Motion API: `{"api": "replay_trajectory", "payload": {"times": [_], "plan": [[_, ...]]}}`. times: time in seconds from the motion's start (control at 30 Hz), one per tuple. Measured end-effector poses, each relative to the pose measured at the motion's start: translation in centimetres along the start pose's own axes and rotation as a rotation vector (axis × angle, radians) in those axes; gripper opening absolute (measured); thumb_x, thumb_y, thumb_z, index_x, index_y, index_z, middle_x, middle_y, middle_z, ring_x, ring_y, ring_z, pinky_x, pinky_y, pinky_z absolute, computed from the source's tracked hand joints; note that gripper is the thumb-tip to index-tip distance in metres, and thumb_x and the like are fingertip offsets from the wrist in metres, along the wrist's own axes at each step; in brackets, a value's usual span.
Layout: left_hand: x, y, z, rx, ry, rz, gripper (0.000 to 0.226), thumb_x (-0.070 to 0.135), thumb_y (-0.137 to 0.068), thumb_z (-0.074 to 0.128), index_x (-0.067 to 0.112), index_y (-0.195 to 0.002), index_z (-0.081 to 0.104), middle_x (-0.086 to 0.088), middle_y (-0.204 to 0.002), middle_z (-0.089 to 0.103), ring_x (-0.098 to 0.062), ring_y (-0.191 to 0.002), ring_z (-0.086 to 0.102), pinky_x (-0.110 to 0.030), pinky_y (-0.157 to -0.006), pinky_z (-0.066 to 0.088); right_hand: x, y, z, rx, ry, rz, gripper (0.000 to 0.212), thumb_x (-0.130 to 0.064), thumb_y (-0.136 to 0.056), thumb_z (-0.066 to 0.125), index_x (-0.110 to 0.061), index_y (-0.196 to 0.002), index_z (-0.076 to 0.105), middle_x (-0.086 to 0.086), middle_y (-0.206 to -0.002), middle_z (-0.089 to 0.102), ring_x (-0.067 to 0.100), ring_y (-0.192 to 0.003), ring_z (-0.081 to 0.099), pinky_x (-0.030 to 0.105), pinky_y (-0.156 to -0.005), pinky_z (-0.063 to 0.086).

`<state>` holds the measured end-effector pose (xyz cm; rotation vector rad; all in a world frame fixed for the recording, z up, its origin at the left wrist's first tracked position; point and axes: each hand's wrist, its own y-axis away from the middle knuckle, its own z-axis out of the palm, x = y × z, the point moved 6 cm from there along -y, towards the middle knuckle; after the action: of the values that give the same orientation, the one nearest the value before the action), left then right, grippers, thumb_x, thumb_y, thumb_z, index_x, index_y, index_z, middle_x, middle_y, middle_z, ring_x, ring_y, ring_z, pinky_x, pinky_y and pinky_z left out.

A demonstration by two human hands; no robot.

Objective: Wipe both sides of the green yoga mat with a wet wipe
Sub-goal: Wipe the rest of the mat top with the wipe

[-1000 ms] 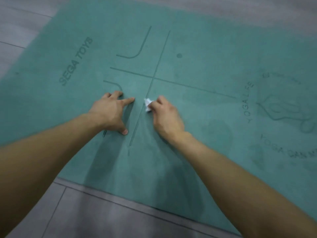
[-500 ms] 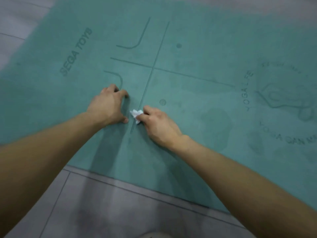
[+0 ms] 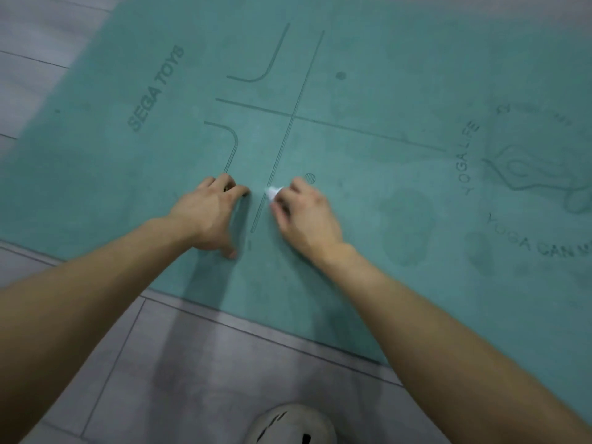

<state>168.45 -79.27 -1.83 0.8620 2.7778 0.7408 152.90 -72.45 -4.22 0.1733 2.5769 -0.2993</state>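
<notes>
A pale grey tiled floor point(image 3: 38, 36) is seen at the left, and a flat green yoga mat point(image 3: 400, 52), printed with dark lines and lettering, is spread on it. The left hand point(image 3: 209, 216) is braced on the mat, fingers curled under, nothing grasped. Just beside it, a crumpled white wet wipe point(image 3: 273, 192) is held against the mat, pinched by the right hand point(image 3: 309, 219). Below, a white perforated shoe point(image 3: 290, 424) is seen on the floor. Darker patches point(image 3: 407, 229) are seen further right.
</notes>
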Motion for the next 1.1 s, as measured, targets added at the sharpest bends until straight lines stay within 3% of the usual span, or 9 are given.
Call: {"api": "replay_trajectory", "payload": {"times": [0.13, 0.23, 0.4, 0.47, 0.6, 0.77, 0.83, 1.0, 1.1], "plan": [[-0.3, 0.3, 1.0, 0.052, 0.001, 0.005, 0.134, 0.055, -0.049, 0.1, 0.029, -0.16, 0.03, 0.002, -0.15, 0.034, -0.027, -0.137, 0.039, -0.051, -0.103, 0.052, -2.4, 2.3, 1.2, -0.015, 0.005, -0.14, 0.025, -0.028, -0.105, 0.062, -0.009, -0.089, 0.065, 0.007, -0.091, 0.055, 0.031, -0.077, 0.053, 0.042, -0.065, 0.046], [-0.5, 0.5, 1.4, 0.062, 0.027, 0.017, 0.132, 0.051, -0.055, 0.1, 0.03, -0.163, 0.027, 0.002, -0.156, 0.03, -0.027, -0.141, 0.038, -0.05, -0.107, 0.05, 0.5, -0.2, -0.1, -0.074, 0.027, -0.17, 0.007, -0.017, -0.102, 0.06, -0.012, -0.1, 0.064, 0.011, -0.098, 0.061, 0.035, -0.084, 0.06, 0.043, -0.069, 0.05], [-0.7, 0.5, 1.6, 0.084, 0.086, 0.009, 0.13, 0.046, -0.055, 0.101, 0.03, -0.163, 0.03, 0.004, -0.16, 0.03, -0.026, -0.143, 0.04, -0.048, -0.11, 0.048, 8.1, -5.5, -3.4, 0.094, 0.16, 0.303, 0.018, -0.002, -0.097, 0.057, -0.007, -0.108, 0.07, 0.015, -0.111, 0.057, 0.039, -0.093, 0.062, 0.043, -0.079, 0.049], [-0.6, 0.5, 1.5, 0.098, 0.085, 0.015, 0.13, 0.047, -0.053, 0.101, 0.03, -0.162, 0.032, 0.004, -0.158, 0.033, -0.026, -0.142, 0.041, -0.047, -0.109, 0.048, 3.4, -3.1, -0.7, 0.004, 0.065, 0.17, 0.014, -0.004, -0.097, 0.061, -0.009, -0.105, 0.072, 0.011, -0.105, 0.056, 0.036, -0.091, 0.062, 0.04, -0.078, 0.049], [-0.5, 0.7, 1.3, 0.13, 0.039, 0.017, 0.127, 0.05, -0.053, 0.1, 0.028, -0.16, 0.037, 0.002, -0.156, 0.039, -0.027, -0.14, 0.042, -0.049, -0.107, 0.048, -4.5, 4.1, 3.1, -0.297, -0.008, -0.403, 0.018, -0.008, -0.098, 0.058, -0.011, -0.11, 0.071, 0.006, -0.099, 0.051, 0.028, -0.09, 0.053, 0.039, -0.074, 0.046], [-0.5, 2.1, 1.7, 0.177, 0.108, -0.045, 0.104, 0.042, -0.062, 0.099, 0.03, -0.152, 0.047, 0.004, -0.153, 0.045, -0.026, -0.139, 0.042, -0.05, -0.104, 0.05, 5.3, -3.9, -1.7, 0.021, 0.12, 0.117, 0.023, -0.006, -0.096, 0.06, -0.012, -0.11, 0.076, 0.011, -0.101, 0.055, 0.035, -0.089, 0.06, 0.035, -0.071, 0.046], [-0.6, 2.5, 1.6, 0.197, 0.121, -0.073, 0.097, 0.043, -0.063, 0.098, 0.032, -0.148, 0.051, 0.005, -0.148, 0.048, -0.025, -0.135, 0.045, -0.048, -0.101, 0.051, 4.7, -3.6, -1.4, 0.066, 0.069, 0.216, 0.02, -0.003, -0.093, 0.062, -0.008, -0.104, 0.077, 0.013, -0.1, 0.057, 0.037, -0.086, 0.063, 0.038, -0.073, 0.052], [-0.6, 2.8, 1.5, 0.216, 0.092, -0.082, 0.089, 0.051, -0.066, 0.093, 0.036, -0.145, 0.055, 0.001, -0.139, 0.051, -0.027, -0.128, 0.049, -0.047, -0.097, 0.053, -7.2, 6.5, 2.6, -0.356, -0.082, -0.408, 0.025, -0.022, -0.106, 0.052, -0.006, -0.109, 0.071, 0.01, -0.099, 0.057, 0.035, -0.083, 0.061, 0.045, -0.072, 0.053], [-0.8, 2.5, 1.7, 0.186, 0.077, -0.092, 0.092, 0.053, -0.065, 0.094, 0.039, -0.147, 0.053, -0.002, -0.135, 0.05, -0.029, -0.125, 0.049, -0.047, -0.095, 0.052, -3.7, 3.6, 0.7, -0.307, 0.007, -0.411, 0.033, -0.03, -0.111, 0.046, -0.01, -0.114, 0.071, 0.011, -0.1, 0.056, 0.034, -0.083, 0.06, 0.041, -0.074, 0.051]]}}
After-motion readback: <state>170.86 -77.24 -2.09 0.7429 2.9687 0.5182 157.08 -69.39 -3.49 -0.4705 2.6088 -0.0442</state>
